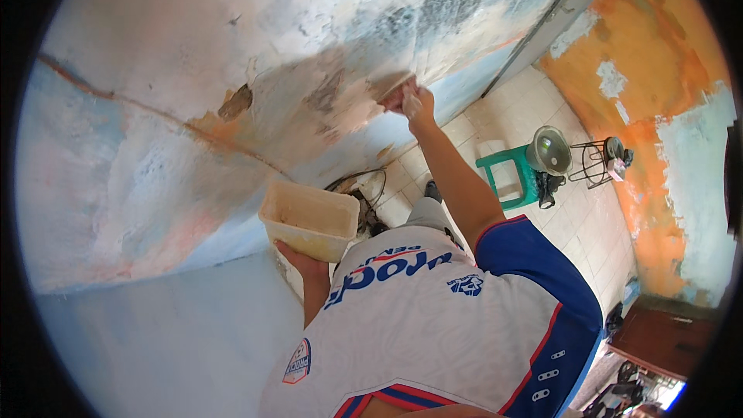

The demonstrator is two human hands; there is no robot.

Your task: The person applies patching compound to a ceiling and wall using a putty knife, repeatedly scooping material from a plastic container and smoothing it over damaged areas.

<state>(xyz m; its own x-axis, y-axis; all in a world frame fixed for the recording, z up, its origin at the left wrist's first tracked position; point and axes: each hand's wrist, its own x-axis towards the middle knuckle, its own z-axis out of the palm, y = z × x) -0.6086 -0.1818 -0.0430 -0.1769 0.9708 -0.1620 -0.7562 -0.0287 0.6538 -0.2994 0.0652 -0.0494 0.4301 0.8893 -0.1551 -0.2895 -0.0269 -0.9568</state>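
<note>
My left hand (306, 262) is closed on the lower side of a rectangular cream plastic tub (309, 244), holding it tilted close to my body. Little shows inside the tub except smears on its walls. My right arm reaches up to the patchy wall (294, 23). There my right hand (418, 102) grips a flat, reddish-brown tool (393, 94) with a pale straight edge, held against or very near the wall. Motion blurs the fingers, and the tool's exact kind is unclear. Around it the wall is whitish, with grey, blue and pink patches.
A brown crack (155, 112) crosses the wall to a chipped hole (236, 102). On the tiled floor (569, 220) stand a green stool (511, 178) with a grey bowl (549, 151) beside it, and a black metal stand (592, 164). Dark cables (368, 193) lie behind the tub. An orange wall (646, 54) rises at right.
</note>
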